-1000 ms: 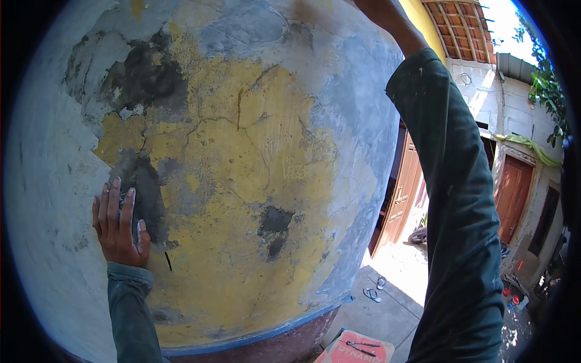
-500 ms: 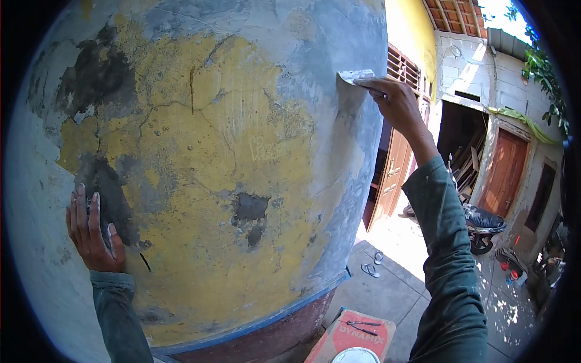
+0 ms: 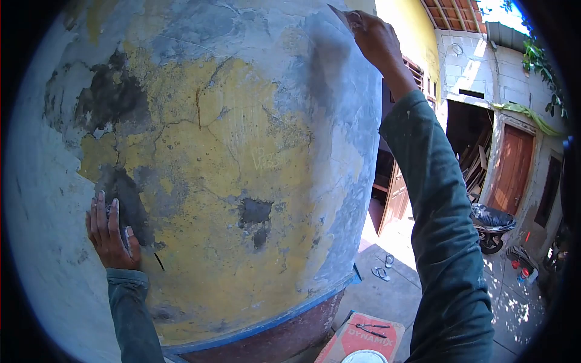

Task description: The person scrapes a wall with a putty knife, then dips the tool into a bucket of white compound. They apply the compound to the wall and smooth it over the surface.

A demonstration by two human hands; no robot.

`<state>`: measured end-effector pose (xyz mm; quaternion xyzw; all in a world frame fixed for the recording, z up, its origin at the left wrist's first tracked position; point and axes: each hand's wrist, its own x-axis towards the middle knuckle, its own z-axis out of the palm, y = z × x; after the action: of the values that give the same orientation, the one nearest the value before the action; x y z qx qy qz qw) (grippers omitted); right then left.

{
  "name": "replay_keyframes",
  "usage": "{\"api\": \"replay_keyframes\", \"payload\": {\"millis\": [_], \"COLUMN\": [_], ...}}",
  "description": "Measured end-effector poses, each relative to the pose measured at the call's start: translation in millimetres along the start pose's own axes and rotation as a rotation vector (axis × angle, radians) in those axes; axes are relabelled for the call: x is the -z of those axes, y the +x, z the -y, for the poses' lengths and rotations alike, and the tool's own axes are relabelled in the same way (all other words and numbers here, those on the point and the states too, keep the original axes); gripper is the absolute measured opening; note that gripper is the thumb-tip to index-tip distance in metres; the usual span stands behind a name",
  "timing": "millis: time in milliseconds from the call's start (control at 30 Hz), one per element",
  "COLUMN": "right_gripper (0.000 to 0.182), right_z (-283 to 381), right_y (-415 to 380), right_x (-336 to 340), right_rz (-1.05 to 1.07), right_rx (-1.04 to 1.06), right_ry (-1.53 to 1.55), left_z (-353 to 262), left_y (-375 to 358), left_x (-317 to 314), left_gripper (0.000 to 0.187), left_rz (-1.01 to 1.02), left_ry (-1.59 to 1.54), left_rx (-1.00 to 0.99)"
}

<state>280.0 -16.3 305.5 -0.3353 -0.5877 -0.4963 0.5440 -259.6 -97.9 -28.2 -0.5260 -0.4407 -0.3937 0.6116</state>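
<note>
Head view: right hand (image 3: pixel 374 37) is raised high against the wall (image 3: pixel 230 151), its fingers closed round the handle of a scraper (image 3: pixel 340 15) whose thin blade lies flat on the grey skim near the top of the frame. Only the blade's tip and edge show; the handle is hidden inside the fist. Left hand (image 3: pixel 111 233) rests low on the wall, fingers spread flat and holding nothing, just beside a dark patch of bare render.

The scraper looks light and thin, the blade probably springy steel that flexes under pressure, so it is best gripped at the handle with a finger set behind the blade to press it. Wet filler on it would make the grip slippery. The wall's yellow paint is cracked and flaking, likely to crumble at the edges.

Below, a red box (image 3: pixel 363 339) lies on the floor with a white bucket (image 3: pixel 363 357) rim touching its lower edge; sandals (image 3: pixel 381 273) sit further off, and a wheelbarrow (image 3: pixel 491 225) stands in the yard.
</note>
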Motion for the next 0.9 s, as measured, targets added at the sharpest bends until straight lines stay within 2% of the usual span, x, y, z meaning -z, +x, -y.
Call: {"api": "replay_keyframes", "payload": {"millis": [67,100,167,233,300,333,400,433,467,500,567,633,700,767,833,867,900], "right_gripper": [0.034,0.034,0.033,0.031,0.031,0.031,0.030,0.028,0.026,0.027,0.034,0.038,0.039,0.032,0.018,0.016,0.013], "right_z": [11.9,23.4,56.5,112.1,164.9,165.8,160.4,142.3,118.7,94.8,55.9,50.3,82.0,165.9,233.9,262.2,284.9], "right_y": [23.7,22.2,2.8,-48.8,-96.1,-97.7,-96.9,-70.5,-41.2,-12.9,33.9,54.7,61.9,35.9,-2.4,-26.4,-47.7], "right_x": [-11.6,-14.9,-19.4,-6.0,25.3,27.9,33.3,31.5,24.2,18.2,-1.8,-19.5,-27.0,-17.1,-12.9,-13.5,-12.6], "right_rz": [0.109,0.111,0.136,0.126,0.368,0.363,0.225,0.206,0.105,-0.012,-0.016,0.019,0.101,0.040,0.068,0.017,0.082], "right_rx": [-0.269,-0.264,-0.199,0.039,0.132,0.130,0.239,0.128,0.006,-0.030,-0.223,-0.281,-0.243,-0.081,0.177,0.316,0.408], "right_ry": [-0.056,-0.047,-0.088,-0.032,0.195,0.196,0.339,0.288,0.252,0.156,-0.003,-0.046,0.045,0.100,0.240,0.337,0.352], "left_z": [-1.8,-2.3,-2.0,-2.3,-2.4,-2.4,-1.3,-1.3,-1.5,-1.5,-1.1,-1.5,-1.7,-1.5,-3.3,-3.2,-2.8], "left_y": [-0.2,0.8,3.2,2.0,2.2,1.6,1.1,0.8,0.6,0.7,0.4,0.2,0.4,-0.5,0.5,-0.3,-0.4], "left_x": [1.7,3.2,6.1,6.9,5.7,5.4,5.7,6.0,5.9,5.8,5.6,6.0,6.8,6.4,8.5,9.0,8.6], "left_gripper": [0.055,0.056,0.057,0.057,0.057,0.058,0.058,0.058,0.058,0.058,0.056,0.056,0.056,0.055,0.056,0.056,0.055], "left_rz": [0.008,0.018,0.017,0.037,0.026,0.025,0.020,0.025,0.029,0.026,0.033,0.040,0.035,0.025,0.033,0.035,0.034], "left_ry": [-0.003,-0.014,-0.018,-0.039,-0.041,-0.049,-0.048,-0.051,-0.053,-0.047,-0.061,-0.053,-0.062,-0.062,-0.075,-0.074,-0.078], "left_rx": [0.015,0.019,0.018,0.025,0.028,0.026,0.030,0.028,0.027,0.028,0.040,0.051,0.048,0.053,0.053,0.056,0.057]}}
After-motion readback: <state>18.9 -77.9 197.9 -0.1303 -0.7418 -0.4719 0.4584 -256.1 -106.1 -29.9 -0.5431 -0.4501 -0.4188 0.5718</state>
